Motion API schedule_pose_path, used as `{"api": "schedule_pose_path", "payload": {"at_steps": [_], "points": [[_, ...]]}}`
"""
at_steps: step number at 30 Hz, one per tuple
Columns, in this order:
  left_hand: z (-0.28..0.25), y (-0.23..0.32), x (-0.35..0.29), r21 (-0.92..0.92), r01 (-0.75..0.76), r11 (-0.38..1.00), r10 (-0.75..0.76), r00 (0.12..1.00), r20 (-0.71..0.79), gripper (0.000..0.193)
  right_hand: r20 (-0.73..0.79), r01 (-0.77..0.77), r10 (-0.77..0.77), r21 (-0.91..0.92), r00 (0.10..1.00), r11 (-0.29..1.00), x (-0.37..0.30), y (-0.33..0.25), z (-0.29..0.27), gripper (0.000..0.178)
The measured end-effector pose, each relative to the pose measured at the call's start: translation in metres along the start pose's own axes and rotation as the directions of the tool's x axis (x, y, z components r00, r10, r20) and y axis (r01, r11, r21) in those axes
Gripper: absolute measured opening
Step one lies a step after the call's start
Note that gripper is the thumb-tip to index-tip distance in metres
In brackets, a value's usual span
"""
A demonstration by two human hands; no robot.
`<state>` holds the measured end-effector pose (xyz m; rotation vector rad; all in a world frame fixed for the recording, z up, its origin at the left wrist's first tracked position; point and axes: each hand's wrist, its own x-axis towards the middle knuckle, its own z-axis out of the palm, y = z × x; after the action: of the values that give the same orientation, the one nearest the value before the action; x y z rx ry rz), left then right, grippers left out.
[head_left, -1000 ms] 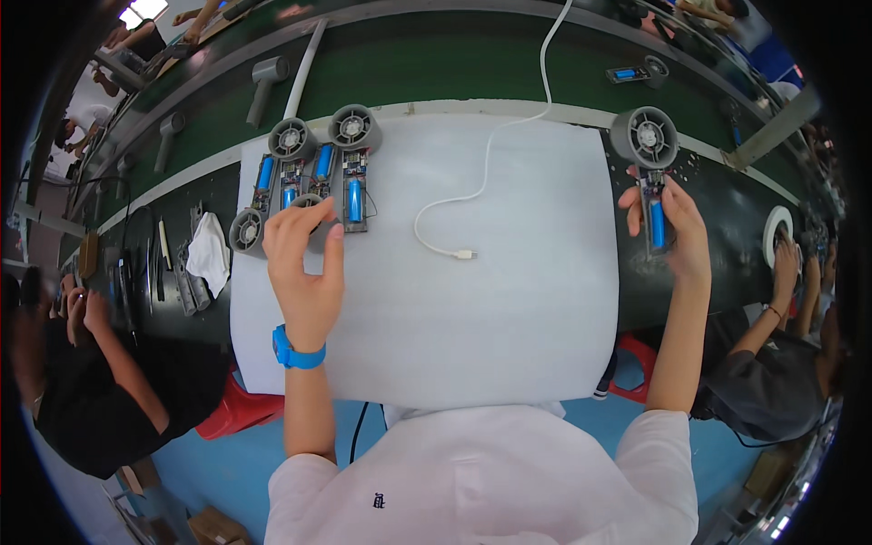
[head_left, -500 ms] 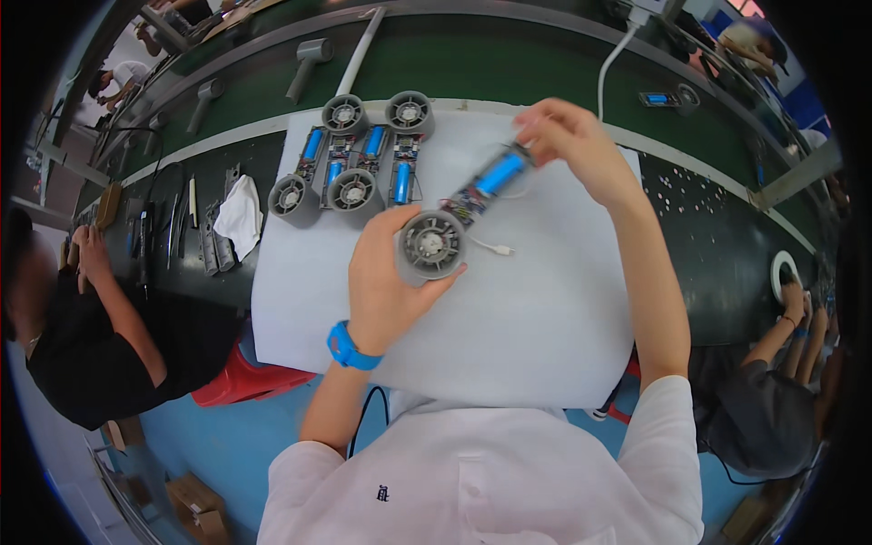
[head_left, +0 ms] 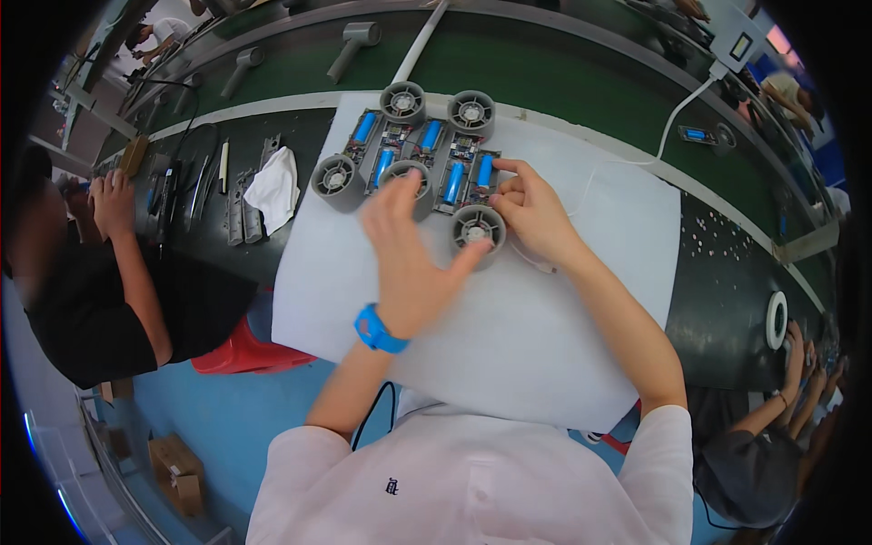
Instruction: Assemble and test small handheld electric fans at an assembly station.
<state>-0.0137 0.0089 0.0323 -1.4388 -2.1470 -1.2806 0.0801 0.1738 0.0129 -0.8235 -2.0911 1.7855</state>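
Several grey round fan units with circuit boards and blue cylindrical batteries lie side by side on a white sheet (head_left: 563,318). My right hand (head_left: 538,216) grips the rightmost fan unit (head_left: 483,173) along its board, its fingers bent against the battery side. That unit's round grey housing (head_left: 478,227) points toward me. My left hand (head_left: 413,263) is slightly blurred, fingers spread and holding nothing. Its thumb overlaps the housing's near edge; whether it touches cannot be told. Its fingertips partly cover a neighbouring fan housing (head_left: 420,200).
On the left lie a white cloth (head_left: 273,189), grey shell parts (head_left: 243,213) and hand tools. A white cable (head_left: 668,127) crosses the sheet at right. Grey dryer-shaped bodies (head_left: 354,44) lie on the green belt (head_left: 545,82). Co-workers sit at both sides.
The fan unit has come down from between my hands to the right end of the group on the sheet. My left hand has opened off its housing. The view has shifted.
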Motion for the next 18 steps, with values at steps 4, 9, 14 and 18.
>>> {"api": "schedule_pose_path", "payload": {"at_steps": [4, 9, 14, 18], "points": [[-0.028, -0.049, 0.029, 0.2, -0.043, 0.979, 0.076, 0.984, -0.161, 0.078, -0.119, 0.027, -0.02, 0.054, 0.993, 0.998, 0.009, 0.004, 0.007, 0.044], [-0.035, -0.102, 0.036, -0.083, 0.265, 0.961, -0.258, 0.962, 0.084, 0.064, -0.078, 0.031, -0.047, -0.196, 0.996, 0.98, 0.018, -0.01, 0.003, 0.043], [-0.037, -0.111, 0.032, -0.089, 0.23, 0.969, -0.219, 0.968, 0.12, 0.062, -0.056, -0.122, 0.109, -0.321, 0.992, 0.939, 0.025, -0.036, 0.001, 0.056], [-0.041, -0.116, 0.033, -0.118, 0.164, 0.979, -0.144, 0.977, 0.158, 0.062, -0.017, -0.011, 0.006, -0.336, 1.0, 0.942, 0.038, -0.034, 0.007, 0.069]]}}
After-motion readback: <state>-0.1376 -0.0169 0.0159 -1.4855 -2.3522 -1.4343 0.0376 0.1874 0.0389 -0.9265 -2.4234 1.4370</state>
